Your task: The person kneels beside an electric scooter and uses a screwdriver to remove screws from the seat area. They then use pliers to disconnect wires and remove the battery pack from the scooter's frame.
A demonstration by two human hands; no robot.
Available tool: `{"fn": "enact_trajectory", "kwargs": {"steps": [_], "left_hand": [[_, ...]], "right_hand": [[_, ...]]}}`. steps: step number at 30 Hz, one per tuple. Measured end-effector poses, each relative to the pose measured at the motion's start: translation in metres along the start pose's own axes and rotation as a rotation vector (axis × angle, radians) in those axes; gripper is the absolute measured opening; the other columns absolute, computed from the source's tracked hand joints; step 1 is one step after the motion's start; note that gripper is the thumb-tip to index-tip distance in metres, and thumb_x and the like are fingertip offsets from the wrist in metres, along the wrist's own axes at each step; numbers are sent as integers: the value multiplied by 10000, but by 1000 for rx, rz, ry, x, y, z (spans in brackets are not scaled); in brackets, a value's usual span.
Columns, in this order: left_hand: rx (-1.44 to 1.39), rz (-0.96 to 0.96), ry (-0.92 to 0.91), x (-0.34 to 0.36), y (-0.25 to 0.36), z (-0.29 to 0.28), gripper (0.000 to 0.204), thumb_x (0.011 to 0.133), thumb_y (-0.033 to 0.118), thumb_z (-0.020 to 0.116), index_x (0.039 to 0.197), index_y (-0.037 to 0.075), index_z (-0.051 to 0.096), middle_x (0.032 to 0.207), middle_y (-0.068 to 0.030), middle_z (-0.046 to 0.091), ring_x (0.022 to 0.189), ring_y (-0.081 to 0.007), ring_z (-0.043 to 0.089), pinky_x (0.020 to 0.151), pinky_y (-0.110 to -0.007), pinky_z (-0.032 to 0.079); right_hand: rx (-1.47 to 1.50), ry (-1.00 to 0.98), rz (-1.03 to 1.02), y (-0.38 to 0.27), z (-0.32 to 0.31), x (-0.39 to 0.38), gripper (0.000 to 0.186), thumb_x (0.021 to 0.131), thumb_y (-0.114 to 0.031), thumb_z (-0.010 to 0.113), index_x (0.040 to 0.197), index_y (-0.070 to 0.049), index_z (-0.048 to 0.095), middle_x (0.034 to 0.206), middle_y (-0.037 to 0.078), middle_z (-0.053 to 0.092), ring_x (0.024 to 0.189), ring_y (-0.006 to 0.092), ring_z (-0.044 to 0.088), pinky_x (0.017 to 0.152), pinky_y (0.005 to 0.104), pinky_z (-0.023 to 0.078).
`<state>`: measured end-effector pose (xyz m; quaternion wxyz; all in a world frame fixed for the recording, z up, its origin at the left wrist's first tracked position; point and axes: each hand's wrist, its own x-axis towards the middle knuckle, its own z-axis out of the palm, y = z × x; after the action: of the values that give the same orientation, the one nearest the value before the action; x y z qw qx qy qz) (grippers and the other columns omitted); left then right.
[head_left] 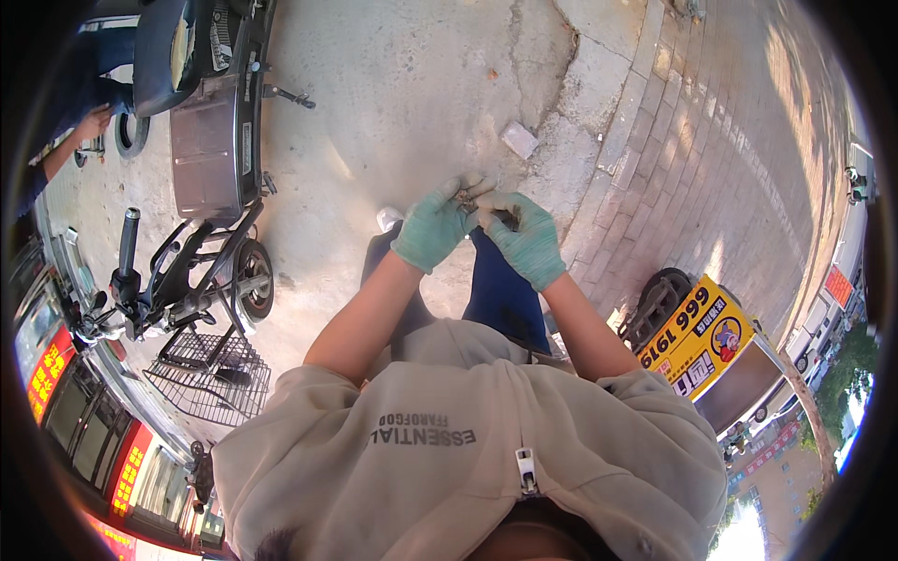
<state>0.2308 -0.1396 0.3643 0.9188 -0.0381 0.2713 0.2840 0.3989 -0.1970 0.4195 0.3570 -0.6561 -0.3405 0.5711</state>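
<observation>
Both hands wear pale green gloves and meet in front of me, above my dark blue trouser legs. My left hand (433, 226) is closed with its fingers curled round a small grey-brown piece (466, 201), too small to name. Close beside it, my right hand (528, 243) is closed on a small dark piece (508, 220), mostly hidden by the fingers. The fingertips of the two hands nearly touch; whether the two pieces are joined I cannot tell.
A grey electric scooter (210, 150) with a wire basket (210, 374) stands at left. Another person's hand (94, 122) shows near a loose tyre (131, 136). A pale block (519, 140) lies on the concrete. At right stands a yellow sign (702, 332).
</observation>
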Motion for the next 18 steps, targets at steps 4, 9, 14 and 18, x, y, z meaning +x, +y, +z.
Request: {"fn": "enact_trajectory", "kwargs": {"steps": [4, 9, 14, 18], "left_hand": [[-1, 6, -43, -4, 0, 70, 397, 1023, 250, 535, 1335, 3, 541, 1409, -206, 534, 1278, -272, 551, 1055, -373, 487], [232, -91, -56, -2, -19, 142, 415, 1001, 127, 525, 1392, -7, 484, 1343, -165, 564, 1252, -253, 560, 1078, -348, 474], [303, -174, -190, 14, -40, 190, 484, 947, 28, 502, 1415, -67, 421, 1280, -141, 578, 1152, -225, 595, 1000, -340, 510], [406, -351, -269, 44, -38, 223, 604, 921, 72, 559, 1478, -52, 361, 1394, -154, 527, 1253, -257, 550, 1088, -374, 439]], "right_hand": [[-44, 78, -79, -50, -46, -23, 244, 887, -43, 698, 1130, -47, 684, 1009, 61, 696, 847, 102, 658, 764, 253, 545], [-342, 141, -311, -98, -95, -44, 250, 828, -96, 685, 1078, -91, 699, 974, 111, 654, 859, 261, 662, 770, 365, 544], [-660, 92, -416, -125, -131, -52, 217, 821, -164, 672, 1030, -114, 705, 1037, 117, 642, 995, 329, 625, 885, 430, 510], [-704, 102, -291, -134, -157, -56, 207, 828, -185, 688, 1024, -121, 706, 1043, 104, 644, 1002, 313, 632, 892, 423, 510]]}}
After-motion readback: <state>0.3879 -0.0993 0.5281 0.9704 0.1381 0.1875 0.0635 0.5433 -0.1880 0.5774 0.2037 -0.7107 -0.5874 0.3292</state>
